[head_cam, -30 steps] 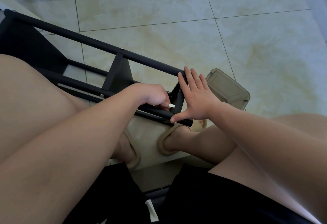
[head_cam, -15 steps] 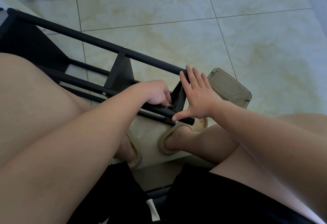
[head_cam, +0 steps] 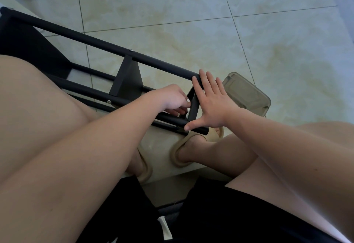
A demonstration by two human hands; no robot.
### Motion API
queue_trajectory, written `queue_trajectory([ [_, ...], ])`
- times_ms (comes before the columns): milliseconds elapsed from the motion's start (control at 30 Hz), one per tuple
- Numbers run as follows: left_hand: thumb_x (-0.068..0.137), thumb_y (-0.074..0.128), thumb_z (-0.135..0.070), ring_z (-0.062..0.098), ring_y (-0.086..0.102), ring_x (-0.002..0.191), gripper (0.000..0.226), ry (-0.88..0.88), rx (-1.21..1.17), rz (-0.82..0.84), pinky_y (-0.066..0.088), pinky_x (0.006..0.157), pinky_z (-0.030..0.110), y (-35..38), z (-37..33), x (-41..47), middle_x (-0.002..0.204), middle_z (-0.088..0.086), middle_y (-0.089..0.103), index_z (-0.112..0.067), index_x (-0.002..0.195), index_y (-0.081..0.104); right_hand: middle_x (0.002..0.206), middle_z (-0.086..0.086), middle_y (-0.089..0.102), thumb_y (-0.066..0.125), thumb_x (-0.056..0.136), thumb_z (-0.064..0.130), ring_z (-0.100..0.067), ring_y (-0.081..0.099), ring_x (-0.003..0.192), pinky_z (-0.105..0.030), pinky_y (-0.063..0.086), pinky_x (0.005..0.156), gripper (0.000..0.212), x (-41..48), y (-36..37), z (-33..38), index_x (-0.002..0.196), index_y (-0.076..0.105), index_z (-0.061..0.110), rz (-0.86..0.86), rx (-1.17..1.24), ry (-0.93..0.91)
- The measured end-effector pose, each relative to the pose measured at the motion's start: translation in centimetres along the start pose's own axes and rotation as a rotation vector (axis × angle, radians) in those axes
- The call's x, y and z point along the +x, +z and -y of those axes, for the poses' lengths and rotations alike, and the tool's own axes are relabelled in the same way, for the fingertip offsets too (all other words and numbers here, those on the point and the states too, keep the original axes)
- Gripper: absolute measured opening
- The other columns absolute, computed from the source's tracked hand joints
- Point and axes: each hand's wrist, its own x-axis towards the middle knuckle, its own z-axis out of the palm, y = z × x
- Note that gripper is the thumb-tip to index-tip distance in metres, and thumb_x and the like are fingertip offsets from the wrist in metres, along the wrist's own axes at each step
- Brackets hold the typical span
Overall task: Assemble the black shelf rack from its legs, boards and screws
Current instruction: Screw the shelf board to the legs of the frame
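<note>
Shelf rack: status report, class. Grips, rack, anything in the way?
Left grip curled at end board joint, contents unclear. Right grip open, flat, bracing board. Rack on its side. Container behind right grip.

Rack point(head_cam: 126, 81): on side, floor point(head_cam: 191, 31), before knees point(head_cam: 34, 104). Tub point(head_cam: 247, 93): floor, R of rack end, behind R hand point(head_cam: 214, 106). L hand point(head_cam: 170, 99): prob. inside rack.

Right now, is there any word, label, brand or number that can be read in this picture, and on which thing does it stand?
No text can be read anywhere in this view.
The black rack shows plain dark metal, with no label or number.
The clear plastic box on the floor shows no print.
</note>
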Motion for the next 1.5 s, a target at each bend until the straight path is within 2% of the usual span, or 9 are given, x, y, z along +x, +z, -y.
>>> queue_trajectory([
  [133,0.094,0.066,-0.011,0.012,0.071,0.071,0.005,0.008,-0.041,-0.057,0.059,0.068,0.025,0.28,-0.04,-0.09,0.078,0.005,0.071,-0.012,0.089,0.067,0.163,-0.016,-0.03,0.04,0.048,0.104,-0.035,-0.027,0.151,-0.051,-0.012,0.124,0.156,0.03,-0.02,-0.02,0.158,-0.02,0.01,-0.003,-0.002,-0.002],
  [233,0.094,0.065,-0.011,0.012,0.073,0.072,0.002,-0.006,-0.122,-0.058,0.059,0.068,0.025,0.27,-0.24,-0.23,0.081,0.008,0.073,-0.01,0.095,0.066,0.163,-0.017,-0.03,0.043,0.05,0.103,-0.035,-0.027,0.151,-0.051,-0.012,0.124,0.156,0.02,-0.06,-0.02,0.158,-0.02,0.009,-0.002,-0.001,-0.003],
  [333,0.096,0.063,-0.011,0.012,0.073,0.072,0.005,-0.004,-0.176,-0.048,0.06,0.068,0.025,0.28,-0.35,-0.32,0.081,0.009,0.073,-0.01,0.091,0.065,0.163,-0.017,-0.03,0.042,0.049,0.103,-0.035,-0.027,0.151,-0.051,-0.012,0.124,0.156,0.01,-0.07,-0.01,0.158,-0.02,0.009,-0.002,-0.001,-0.004],
  [633,0.097,0.063,-0.015,0.01,0.072,0.077,0.006,-0.011,-0.079,-0.034,0.058,0.071,0.025,-0.26,-0.29,-0.62,0.086,0.005,0.073,-0.01,0.099,0.066,0.163,-0.017,-0.031,0.036,0.046,0.104,-0.035,-0.028,0.151,-0.051,-0.013,0.124,0.156,0.04,-0.04,-0.03,0.157,-0.021,0.01,0.004,-0.001,-0.004],
  [767,0.095,0.066,-0.016,0.01,0.07,0.079,0.002,-0.017,-0.05,-0.007,0.057,0.072,0.026,-0.22,-0.41,-0.78,0.085,0.001,0.073,-0.014,0.096,0.067,0.162,-0.016,-0.033,0.037,0.047,0.104,-0.035,-0.029,0.15,-0.051,-0.013,0.124,0.156,0.05,-0.04,-0.1,0.157,-0.022,0.01,0.006,0.002,-0.005],
  [867,0.096,0.065,-0.016,0.011,0.071,0.079,0.006,-0.033,-0.056,0.0,0.058,0.078,0.029,-0.18,-0.47,-0.72,0.082,0.001,0.073,-0.011,0.1,0.065,0.162,-0.016,-0.032,0.036,0.047,0.104,-0.035,-0.028,0.151,-0.051,-0.013,0.123,0.156,0.06,-0.03,-0.1,0.157,-0.022,0.01,0.004,0.001,-0.007],
  [1033,0.097,0.064,-0.017,0.009,0.072,0.077,0.017,-0.059,0.013,-0.01,0.059,0.075,0.027,-0.33,-0.59,-0.69,0.081,0.0,0.074,-0.004,0.107,0.068,0.162,-0.017,-0.032,0.032,0.045,0.105,-0.036,-0.028,0.151,-0.052,-0.013,0.124,0.156,0.09,0.04,-0.13,0.157,-0.021,0.01,0.002,-0.003,-0.009],
  [1500,0.101,0.056,-0.014,0.019,0.069,0.082,0.022,-0.122,-0.126,0.014,0.057,0.079,0.029,0.11,-0.98,-0.99,0.081,0.004,0.071,0.002,0.115,0.064,0.163,-0.016,-0.03,0.036,0.046,0.104,-0.035,-0.027,0.151,-0.05,-0.015,0.122,0.157,0.07,0.15,-0.07,0.158,-0.019,0.01,-0.01,0.011,-0.013],
])
